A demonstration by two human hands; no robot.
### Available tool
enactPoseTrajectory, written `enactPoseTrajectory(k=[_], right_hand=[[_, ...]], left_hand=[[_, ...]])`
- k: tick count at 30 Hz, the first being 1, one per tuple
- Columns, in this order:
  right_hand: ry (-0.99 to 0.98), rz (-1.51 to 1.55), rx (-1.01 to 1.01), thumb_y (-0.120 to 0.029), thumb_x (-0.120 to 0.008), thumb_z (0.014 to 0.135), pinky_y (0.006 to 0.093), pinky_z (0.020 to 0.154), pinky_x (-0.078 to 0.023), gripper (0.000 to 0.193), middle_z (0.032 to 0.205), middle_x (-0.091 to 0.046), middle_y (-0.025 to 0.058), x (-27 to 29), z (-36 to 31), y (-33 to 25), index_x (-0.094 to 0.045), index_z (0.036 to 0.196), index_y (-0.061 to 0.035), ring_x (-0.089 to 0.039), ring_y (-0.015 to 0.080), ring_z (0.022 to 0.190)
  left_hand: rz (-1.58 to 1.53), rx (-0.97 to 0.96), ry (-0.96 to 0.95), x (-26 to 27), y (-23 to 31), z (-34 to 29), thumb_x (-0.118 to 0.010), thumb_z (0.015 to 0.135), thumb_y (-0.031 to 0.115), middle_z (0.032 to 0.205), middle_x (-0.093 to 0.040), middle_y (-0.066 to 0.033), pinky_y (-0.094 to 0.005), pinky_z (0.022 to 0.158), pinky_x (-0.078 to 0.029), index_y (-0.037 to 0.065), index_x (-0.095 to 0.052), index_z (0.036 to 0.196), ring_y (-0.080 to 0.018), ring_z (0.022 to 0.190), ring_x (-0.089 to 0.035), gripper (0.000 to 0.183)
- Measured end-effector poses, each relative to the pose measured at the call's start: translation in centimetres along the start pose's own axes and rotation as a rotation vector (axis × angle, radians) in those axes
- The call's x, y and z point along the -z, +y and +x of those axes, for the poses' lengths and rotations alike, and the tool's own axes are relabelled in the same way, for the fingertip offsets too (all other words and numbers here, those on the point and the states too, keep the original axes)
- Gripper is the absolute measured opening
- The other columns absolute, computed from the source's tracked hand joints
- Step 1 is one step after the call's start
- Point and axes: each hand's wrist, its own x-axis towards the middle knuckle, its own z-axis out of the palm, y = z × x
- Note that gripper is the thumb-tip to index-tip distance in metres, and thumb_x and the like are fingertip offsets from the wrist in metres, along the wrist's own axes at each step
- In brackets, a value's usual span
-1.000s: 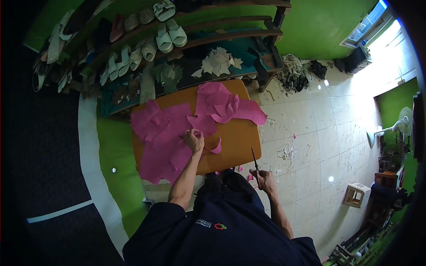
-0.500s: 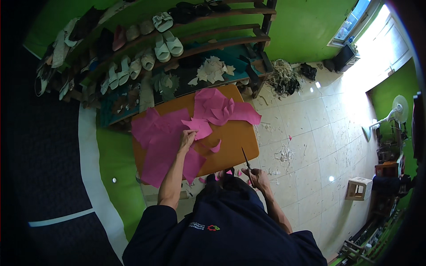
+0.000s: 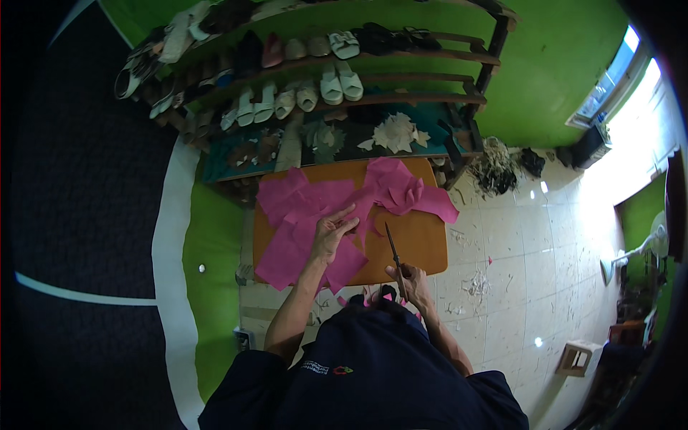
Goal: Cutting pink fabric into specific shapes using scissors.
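Several flat pink pieces of sheet material lie overlapped on the left of an orange-brown table. Over their right edge is my left hand, its thumb and fingers around a pink piece that stands tilted up from the pile. The fingers partly cover where they grip it. At the table's front edge, my right hand is closed on scissors. Their dark blades point away from me over bare tabletop, apart from the pink pieces. Another heap of cut pink pieces lies at the far side.
Behind the table a wooden rack carries several pairs of sandals and shoes. Pale scraps lie on its lowest shelf. Offcuts are heaped on the tiled floor. A white fan stands at the far right.
The view has shifted, so the table appears further right. My left hand has turned and the pink piece in it has tilted upright. My right hand still holds the scissors near the front edge.
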Motion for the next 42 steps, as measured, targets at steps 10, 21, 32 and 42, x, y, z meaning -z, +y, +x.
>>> enactPoseTrajectory(k=[10,21,32,42], right_hand=[[-0.126,0.054,0.213,-0.065,-0.056,0.089,0.0298,0.052,-0.045,0.064,0.059,-0.057,0.0071,-4.1,0.7,-6.3,-0.058,0.091,-0.0004,-0.059,0.0155,0.054],[-0.017,0.071,0.242,-0.056,-0.070,0.085,0.0336,0.052,-0.041,0.060,0.059,-0.051,0.0057,-6.0,0.7,-11.5,-0.059,0.085,0.0028,-0.050,0.0133,0.055],[0.018,0.048,0.274,-0.058,-0.074,0.080,0.0354,0.053,-0.035,0.065,0.056,-0.042,0.0040,-7.4,1.2,-11.0,-0.052,0.074,0.0026,-0.040,0.0128,0.057],[0.064,0.018,0.300,-0.060,-0.076,0.077,0.0355,0.048,-0.030,0.068,0.051,-0.036,0.0016,-8.1,0.6,-11.8,-0.048,0.064,0.0012,-0.035,0.0115,0.052]], left_hand=[[-0.125,-0.323,0.067,-1.2,5.8,-1.8,-0.073,0.084,-0.004,0.091,-0.071,-0.0035,-0.0224,0.081,-0.056,0.004,-0.058,0.135,-0.0099,0.085,-0.069,0.053],[-0.024,-0.398,0.114,-2.0,9.4,-3.2,-0.072,0.081,-0.009,0.083,-0.062,0.0007,-0.0223,0.083,-0.054,0.003,-0.054,0.139,-0.0080,0.081,-0.064,0.062],[-0.026,-0.411,0.036,-0.7,10.0,-4.4,-0.068,0.083,-0.011,0.087,-0.061,-0.0020,-0.0266,0.092,-0.056,0.002,-0.049,0.143,-0.0120,0.088,-0.067,0.063],[-0.032,-0.384,0.054,-0.2,11.7,-5.3,-0.072,0.082,-0.008,0.083,-0.062,0.0005,-0.0225,0.086,-0.054,0.003,-0.044,0.147,-0.0062,0.081,-0.063,0.071]])
